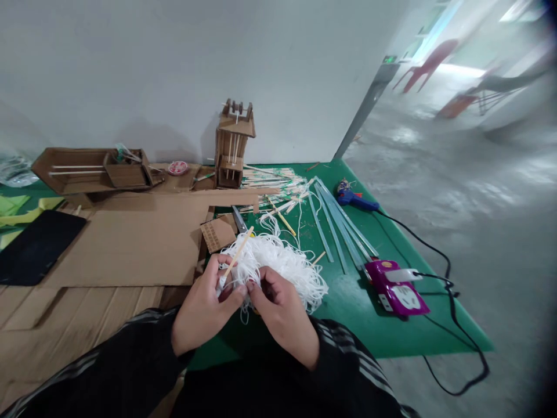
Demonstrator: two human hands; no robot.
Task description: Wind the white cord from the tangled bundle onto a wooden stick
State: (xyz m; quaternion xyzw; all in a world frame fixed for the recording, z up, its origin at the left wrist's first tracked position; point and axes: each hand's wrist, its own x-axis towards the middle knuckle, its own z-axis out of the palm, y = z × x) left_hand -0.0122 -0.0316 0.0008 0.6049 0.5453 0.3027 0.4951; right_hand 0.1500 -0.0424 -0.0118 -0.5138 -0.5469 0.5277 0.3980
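Note:
A loose heap of white string (282, 264) lies on the green table in front of me. My left hand (209, 302) is closed at its left side, with a thin wooden stick (239, 251) held in the fingers and pointing up to the right. Some strands pass around the stick's lower part. My right hand (278, 307) pinches strands of the string close to the left fingertips. A second wooden stick end (319, 258) pokes out of the heap's right side. Scissors (239, 219) lie behind the heap, their handles partly covered by it.
Cardboard sheets (130, 244) cover the left side, with a black flat piece (37, 247) on them. A cardboard tower (232, 145) and a cardboard boat-like model (82, 168) stand by the wall. Glue sticks (339, 217), a blue glue gun (357, 200) and a purple power socket (395, 290) with a cord lie right.

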